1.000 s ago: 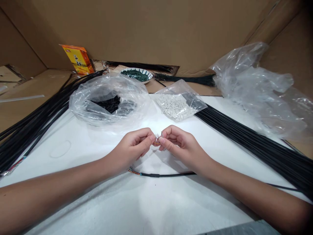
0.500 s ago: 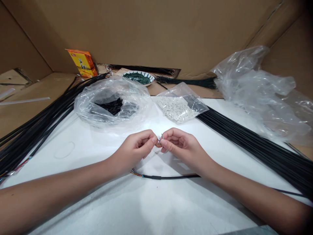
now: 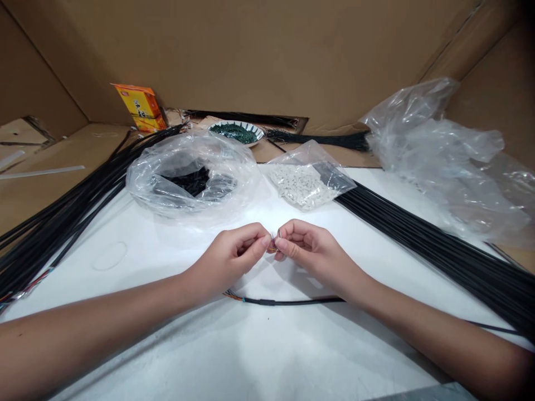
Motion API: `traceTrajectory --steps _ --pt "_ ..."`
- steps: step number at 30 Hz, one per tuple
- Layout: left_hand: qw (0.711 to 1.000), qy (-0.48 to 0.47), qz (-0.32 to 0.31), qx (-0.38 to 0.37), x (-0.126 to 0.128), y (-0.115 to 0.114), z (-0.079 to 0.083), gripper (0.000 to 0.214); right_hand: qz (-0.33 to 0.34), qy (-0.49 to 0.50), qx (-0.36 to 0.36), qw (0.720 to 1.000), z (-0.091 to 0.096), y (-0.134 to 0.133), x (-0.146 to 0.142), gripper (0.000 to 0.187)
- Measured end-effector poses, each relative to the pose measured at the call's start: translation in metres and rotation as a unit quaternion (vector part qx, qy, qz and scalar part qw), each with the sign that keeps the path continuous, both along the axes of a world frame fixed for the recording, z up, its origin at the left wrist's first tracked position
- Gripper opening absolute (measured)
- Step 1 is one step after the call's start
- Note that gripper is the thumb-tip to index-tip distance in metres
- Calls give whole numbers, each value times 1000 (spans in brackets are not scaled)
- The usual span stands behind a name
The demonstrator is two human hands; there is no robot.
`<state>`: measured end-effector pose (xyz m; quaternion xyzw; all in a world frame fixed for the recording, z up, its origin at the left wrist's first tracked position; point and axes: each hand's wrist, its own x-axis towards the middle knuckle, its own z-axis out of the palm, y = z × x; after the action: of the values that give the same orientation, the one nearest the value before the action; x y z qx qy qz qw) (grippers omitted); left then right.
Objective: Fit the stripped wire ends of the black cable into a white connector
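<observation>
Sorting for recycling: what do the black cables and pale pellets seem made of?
The black cables look like glossy plastic sheathing over coloured wires, which show at a stripped end. The pale pellets look like matte plastic granules, but their clear bag blurs them.

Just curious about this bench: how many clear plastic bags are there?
3. A round one holding black pieces sits left of centre, a small one of white pellets beside it, and a large crumpled one on the right, which could hide another.
</observation>
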<state>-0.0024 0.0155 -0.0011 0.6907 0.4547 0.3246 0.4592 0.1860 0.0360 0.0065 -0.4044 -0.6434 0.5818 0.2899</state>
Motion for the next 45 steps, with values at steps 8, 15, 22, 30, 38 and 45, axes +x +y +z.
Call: traceTrajectory --steps 8,15,22,30,38,45 --pt "1000 10 -1 -14 0 1 0 34 19 -27 49 998 -3 1 3 28" --pt "999 -10 7 -36 1 0 0 34 33 -95 139 985 -1 -5 6 20" --pt "997 -37 13 -65 1 -1 3 32 39 -106 175 978 2 -5 4 24" --pt "994 -56 15 -92 1 1 1 34 -2 -117 207 971 2 -5 4 28" --pt "988 -90 -4 -127 -2 1 -4 38 -10 -120 226 967 5 -8 5 24" --pt "989 -95 -14 -111 -4 1 -5 39 -7 -157 258 953 12 -12 4 18"
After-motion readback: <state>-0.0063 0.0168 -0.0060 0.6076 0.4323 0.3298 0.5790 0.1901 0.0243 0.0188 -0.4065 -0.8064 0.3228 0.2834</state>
